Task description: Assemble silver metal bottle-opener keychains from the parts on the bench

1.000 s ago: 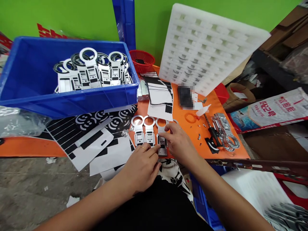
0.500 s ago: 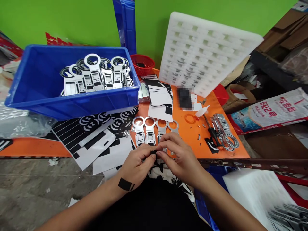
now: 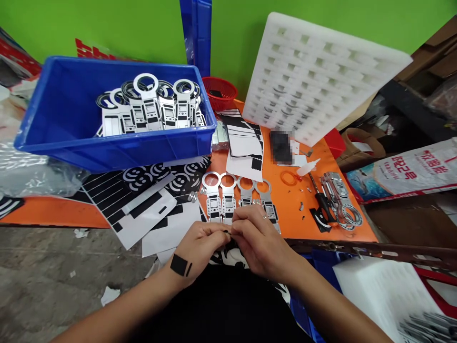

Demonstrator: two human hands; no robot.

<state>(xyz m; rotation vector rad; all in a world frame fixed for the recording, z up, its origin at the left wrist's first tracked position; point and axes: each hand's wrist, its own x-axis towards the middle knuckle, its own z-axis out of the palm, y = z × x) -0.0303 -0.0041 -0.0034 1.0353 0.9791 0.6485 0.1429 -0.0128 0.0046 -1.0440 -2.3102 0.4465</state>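
Note:
My left hand (image 3: 200, 245) and my right hand (image 3: 259, 240) meet fingertip to fingertip at the near edge of the orange table (image 3: 293, 209). Both are pinched together on a small black sticker (image 3: 227, 232) held between them. A black rectangular sticker (image 3: 179, 265) is stuck on the back of my left wrist. Just beyond my fingers lies a row of several silver metal plates with ring-shaped tops (image 3: 228, 197), side by side on the table.
A blue bin (image 3: 107, 143) at back left holds several more metal plates. Black-and-white sticker sheets (image 3: 143, 205) lie left of the row. A white foam tray (image 3: 321, 76) leans at the back. A screwdriver (image 3: 319, 197), more plates (image 3: 341, 200) and a small glue bottle (image 3: 307, 166) lie to the right.
My hands left the third plate in the row and drew back to the table edge, coming together on a small black sticker. The camera view shifted slightly.

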